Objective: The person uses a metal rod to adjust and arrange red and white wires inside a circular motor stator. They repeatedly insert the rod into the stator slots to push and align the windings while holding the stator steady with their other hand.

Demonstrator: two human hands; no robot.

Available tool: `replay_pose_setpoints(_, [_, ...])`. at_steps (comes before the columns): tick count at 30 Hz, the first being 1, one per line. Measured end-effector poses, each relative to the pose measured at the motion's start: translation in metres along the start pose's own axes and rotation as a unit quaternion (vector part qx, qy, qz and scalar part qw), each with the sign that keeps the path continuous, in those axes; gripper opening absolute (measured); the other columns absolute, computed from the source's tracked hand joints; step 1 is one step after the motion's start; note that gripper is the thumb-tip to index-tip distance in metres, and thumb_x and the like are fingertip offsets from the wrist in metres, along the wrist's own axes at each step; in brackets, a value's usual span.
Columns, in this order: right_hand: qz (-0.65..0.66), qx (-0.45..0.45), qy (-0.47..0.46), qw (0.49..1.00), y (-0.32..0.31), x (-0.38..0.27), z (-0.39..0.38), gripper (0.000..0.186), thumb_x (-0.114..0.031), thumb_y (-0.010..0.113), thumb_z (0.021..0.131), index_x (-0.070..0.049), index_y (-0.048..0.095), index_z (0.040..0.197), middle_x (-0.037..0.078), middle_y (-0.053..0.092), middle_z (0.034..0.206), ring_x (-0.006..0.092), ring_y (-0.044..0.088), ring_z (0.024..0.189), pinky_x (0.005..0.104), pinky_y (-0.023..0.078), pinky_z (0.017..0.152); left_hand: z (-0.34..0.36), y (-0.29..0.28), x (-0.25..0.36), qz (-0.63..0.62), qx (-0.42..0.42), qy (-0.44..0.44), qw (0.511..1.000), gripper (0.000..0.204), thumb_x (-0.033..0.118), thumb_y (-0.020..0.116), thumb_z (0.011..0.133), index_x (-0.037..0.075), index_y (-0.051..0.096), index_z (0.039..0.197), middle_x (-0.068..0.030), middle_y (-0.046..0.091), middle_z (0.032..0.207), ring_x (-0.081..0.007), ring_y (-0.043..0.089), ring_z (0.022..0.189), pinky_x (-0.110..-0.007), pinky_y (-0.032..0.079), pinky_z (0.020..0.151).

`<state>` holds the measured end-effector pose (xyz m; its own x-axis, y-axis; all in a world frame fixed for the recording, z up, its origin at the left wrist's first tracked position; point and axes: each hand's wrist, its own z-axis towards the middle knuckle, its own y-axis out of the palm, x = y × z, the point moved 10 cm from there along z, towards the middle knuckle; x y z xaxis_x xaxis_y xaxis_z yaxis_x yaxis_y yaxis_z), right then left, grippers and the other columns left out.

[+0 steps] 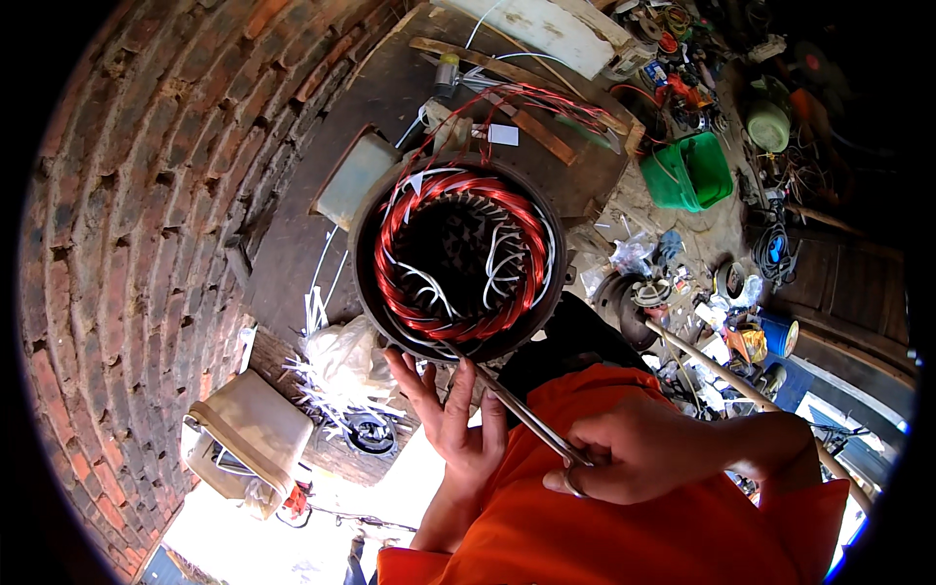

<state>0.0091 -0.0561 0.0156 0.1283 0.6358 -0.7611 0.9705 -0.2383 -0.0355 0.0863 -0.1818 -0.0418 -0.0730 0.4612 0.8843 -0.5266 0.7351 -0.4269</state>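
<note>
A round motor stator [363,263] stands at the middle of the view, its rim facing me. Inside the rim runs a ring of red wire windings [390,283], bound with white cord [551,244]. Loose white strands stick into the dark bore. My right hand [624,453] is closed round the looped end of a long, slim metal tool [526,417], whose exact kind I cannot tell. The tool's far tip reaches the stator's near rim. Beside that rim is my left hand [453,419], fingers stretched apart, fingertips close to the tool's tip and the rim.
Red lead wires [526,93] trail over the dark workbench [292,258] behind the stator. To the left lie white strips [322,390], a plastic bag [346,356] and a pale bucket [249,429]. A green bucket [687,171] and clutter fill the right. A brick wall [146,244] bounds the left.
</note>
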Motion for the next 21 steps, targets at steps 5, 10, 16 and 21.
replay_pose_setpoints(5, [0.001, -0.007, 0.016, 1.0, 0.0007, 0.0073, 0.0014, 0.05, -0.039, 0.07, 0.089, -0.001, 0.054, 0.061, 0.01, 0.049, 0.048, 0.0238, 0.051, 0.042, 0.0377, 0.036, 0.044, 0.0013, 0.0007, 0.0015, 0.011, -0.008, -0.009, 1.0, 0.049, 0.002, 0.057, 0.089, 0.008, 0.058, 0.137, -0.0341, 0.006, 0.159, -0.0546, 0.018, 0.145, -0.058, 0.033, 0.11])
replay_pose_setpoints(10, [0.001, -0.012, 0.021, 1.0, 0.0024, 0.0039, 0.0073, 0.049, -0.038, 0.07, 0.089, 0.0, 0.056, 0.062, 0.01, 0.05, 0.048, 0.0244, 0.052, 0.042, 0.0378, 0.037, 0.043, 0.0032, 0.0013, 0.0011, 0.031, -0.011, -0.014, 0.999, 0.051, 0.003, 0.059, 0.088, 0.005, 0.056, 0.139, -0.035, 0.008, 0.159, -0.0532, 0.018, 0.145, -0.057, 0.029, 0.112])
replay_pose_setpoints(16, [0.031, -0.002, -0.009, 0.999, -0.0016, 0.0024, 0.0075, 0.045, -0.035, 0.069, 0.089, 0.001, 0.058, 0.063, 0.011, 0.051, 0.048, 0.0265, 0.054, 0.042, 0.0386, 0.039, 0.043, 0.0064, 0.0033, 0.0056, 0.049, -0.014, -0.006, 0.999, 0.054, 0.0, 0.06, 0.086, 0.004, 0.055, 0.14, -0.0362, 0.011, 0.158, -0.0519, 0.013, 0.147, -0.057, 0.022, 0.115])
replay_pose_setpoints(21, [0.032, -0.007, -0.004, 0.999, -0.0019, 0.0032, 0.0099, 0.044, -0.035, 0.067, 0.09, 0.001, 0.058, 0.065, 0.012, 0.052, 0.049, 0.0277, 0.055, 0.043, 0.039, 0.039, 0.044, 0.0058, 0.0026, 0.0051, 0.045, -0.014, -0.01, 0.999, 0.054, 0.003, 0.063, 0.086, 0.005, 0.054, 0.14, -0.0353, 0.013, 0.158, -0.0515, 0.013, 0.147, -0.058, 0.022, 0.115])
